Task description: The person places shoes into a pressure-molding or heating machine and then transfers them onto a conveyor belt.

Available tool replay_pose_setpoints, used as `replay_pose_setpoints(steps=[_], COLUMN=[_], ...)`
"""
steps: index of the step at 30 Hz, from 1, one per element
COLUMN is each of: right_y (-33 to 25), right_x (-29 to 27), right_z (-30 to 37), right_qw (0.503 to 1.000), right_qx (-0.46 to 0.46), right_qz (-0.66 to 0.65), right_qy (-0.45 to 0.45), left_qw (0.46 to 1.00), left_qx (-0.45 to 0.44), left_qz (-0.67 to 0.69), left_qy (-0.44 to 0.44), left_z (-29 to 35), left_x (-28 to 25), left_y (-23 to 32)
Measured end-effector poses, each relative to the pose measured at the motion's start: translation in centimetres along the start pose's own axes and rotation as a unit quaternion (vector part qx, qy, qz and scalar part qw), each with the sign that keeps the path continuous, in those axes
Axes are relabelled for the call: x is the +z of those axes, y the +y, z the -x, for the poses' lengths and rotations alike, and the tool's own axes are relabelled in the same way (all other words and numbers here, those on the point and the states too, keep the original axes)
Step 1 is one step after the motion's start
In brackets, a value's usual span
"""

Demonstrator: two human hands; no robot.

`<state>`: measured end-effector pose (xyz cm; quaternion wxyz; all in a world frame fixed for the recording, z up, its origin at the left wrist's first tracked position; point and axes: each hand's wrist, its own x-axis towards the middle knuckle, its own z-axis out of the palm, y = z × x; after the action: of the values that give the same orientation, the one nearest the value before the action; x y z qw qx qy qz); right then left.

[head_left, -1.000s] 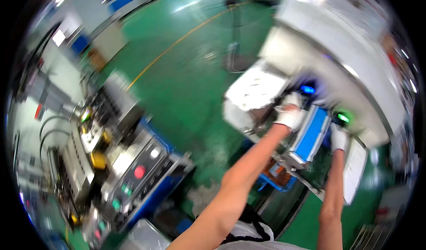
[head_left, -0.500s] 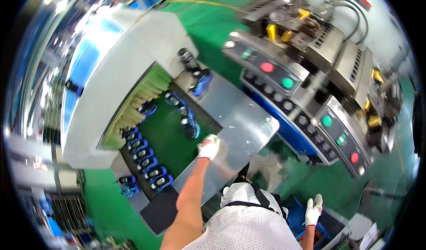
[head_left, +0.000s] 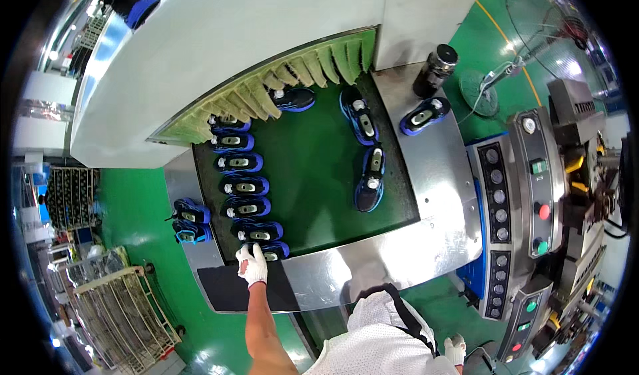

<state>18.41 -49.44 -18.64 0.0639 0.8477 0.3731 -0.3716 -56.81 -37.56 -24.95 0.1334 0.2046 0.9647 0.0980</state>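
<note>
At the green belt's (head_left: pixel 306 182) near left corner, the left hand (head_left: pixel 253 267) touched a shoe (head_left: pixel 275 250); beyond its near right corner hung the right hand (head_left: pixel 455 350). Whether either's fingers pinched, I couldn't tell.

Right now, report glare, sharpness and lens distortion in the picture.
Head view: pale glare on the metal table; head view: the left hand and the row of shoes look fairly sharp; head view: the table's front edge bows and the picture's corners go black.
</note>
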Motion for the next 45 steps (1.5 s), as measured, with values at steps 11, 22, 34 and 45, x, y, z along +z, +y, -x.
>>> replay_pose_setpoints(steps=[11,22,34,45], right_y=[-36.1,-37.3,-17.0,-20.0], right_x=[-3.7,-14.7,-27.1,-30.1], right_z=[-2.5,-1.0,0.6,-0.2], right_qw=[0.954,0.840,0.534,0.490], right_qx=[-0.272,-0.453,-0.227,-0.231], right_qz=[-0.099,-0.288,-0.809,-0.839], right_qy=[-0.080,0.079,-0.090,-0.060], left_qw=[0.950,0.513,0.549,0.593], left_qx=[0.263,0.765,0.697,0.678], left_qz=[0.166,0.298,0.387,0.329], left_qy=[-0.017,-0.252,-0.250,-0.284], left_z=[5.1,30.5,41.7,41.8], left_x=[-1.3,-8.6,-2.5,-0.4], left_y=[11.6,46.5,63.0,58.9])
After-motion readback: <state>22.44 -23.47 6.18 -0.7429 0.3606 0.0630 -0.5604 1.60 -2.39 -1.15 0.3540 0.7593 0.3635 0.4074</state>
